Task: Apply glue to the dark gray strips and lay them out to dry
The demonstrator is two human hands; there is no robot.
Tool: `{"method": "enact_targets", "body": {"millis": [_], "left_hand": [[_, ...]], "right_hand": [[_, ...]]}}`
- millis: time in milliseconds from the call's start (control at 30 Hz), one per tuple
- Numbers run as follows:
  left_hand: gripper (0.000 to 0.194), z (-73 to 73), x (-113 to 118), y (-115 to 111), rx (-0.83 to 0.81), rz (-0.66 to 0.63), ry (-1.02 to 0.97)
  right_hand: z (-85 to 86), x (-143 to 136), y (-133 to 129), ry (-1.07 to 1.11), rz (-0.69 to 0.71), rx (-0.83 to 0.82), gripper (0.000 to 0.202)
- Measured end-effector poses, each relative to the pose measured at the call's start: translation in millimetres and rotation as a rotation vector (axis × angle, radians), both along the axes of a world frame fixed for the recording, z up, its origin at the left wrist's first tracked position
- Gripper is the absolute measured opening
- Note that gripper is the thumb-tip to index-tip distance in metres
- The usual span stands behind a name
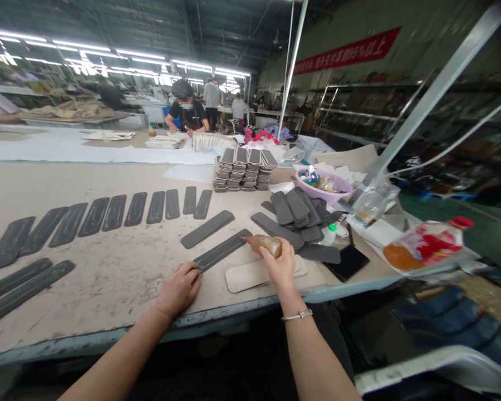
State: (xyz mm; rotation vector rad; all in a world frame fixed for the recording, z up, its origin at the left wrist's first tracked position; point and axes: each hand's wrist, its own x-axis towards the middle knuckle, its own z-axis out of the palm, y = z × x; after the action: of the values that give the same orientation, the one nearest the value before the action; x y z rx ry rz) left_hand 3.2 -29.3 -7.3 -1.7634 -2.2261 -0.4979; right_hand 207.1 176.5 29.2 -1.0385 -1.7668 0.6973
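Note:
My right hand [279, 262] is wrapped round a squeeze bottle [267, 245] of amber liquid. The bottle lies nearly level, its red nozzle pointing left at the far end of a long dark grey strip [221, 250]. At the strip's near end my left hand [179, 288] is closed, its curled fingers holding that end against the table; the thumb is hidden. Just beyond lies another dark strip [207, 228]. Pale rounded pieces [244, 277] lie below the bottle, partly behind my right hand.
A row of dark pieces with shiny lines [114, 213] runs across the left. Stacked pieces [244, 170], a loose dark pile [296, 209] and a lilac basin [329, 195] stand beyond. To the right are a red-capped bag [428, 242] and a slanting metal post [426, 106]. A co-worker [186, 111] sits opposite.

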Motion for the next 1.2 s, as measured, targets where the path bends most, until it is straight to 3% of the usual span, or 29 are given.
{"method": "enact_targets", "body": {"millis": [167,233,300,500,633,900,1100,1200], "left_hand": [[0.02,1.8,-1,1,0.0,-0.008,-0.007],[0.019,2.3,-1,1,-0.007,-0.009,-0.012],[0.019,2.3,-1,1,-0.009,-0.001,-0.022],[0.019,4.5,0,1,-0.014,0.042,-0.046],[0.022,3.9,-1,2,-0.002,0.042,-0.057],[0.025,4.1,-5,6,-0.067,0.023,-0.113],[0.025,14.6,-14,12,-0.249,-0.045,-0.144],[0.025,17.4,-17,14,-0.276,-0.056,-0.134]], "right_hand": [[-3.2,-15,-29,0.063,0.335,-0.092,0.04],[-5.0,-19,-34,0.038,0.387,-0.096,0.039],[-6.3,-20,-32,0.005,0.344,-0.08,0.039],[-5.7,-9,-1,-0.041,0.024,0.029,0.04],[-4.3,-4,6,-0.038,-0.06,0.025,0.042],[-4.2,-5,-1,0.018,0.066,-0.043,0.041],[-2.1,3,10,0.077,0.022,-0.142,0.044],[0.1,5,8,0.097,0.142,-0.227,0.043]]}}
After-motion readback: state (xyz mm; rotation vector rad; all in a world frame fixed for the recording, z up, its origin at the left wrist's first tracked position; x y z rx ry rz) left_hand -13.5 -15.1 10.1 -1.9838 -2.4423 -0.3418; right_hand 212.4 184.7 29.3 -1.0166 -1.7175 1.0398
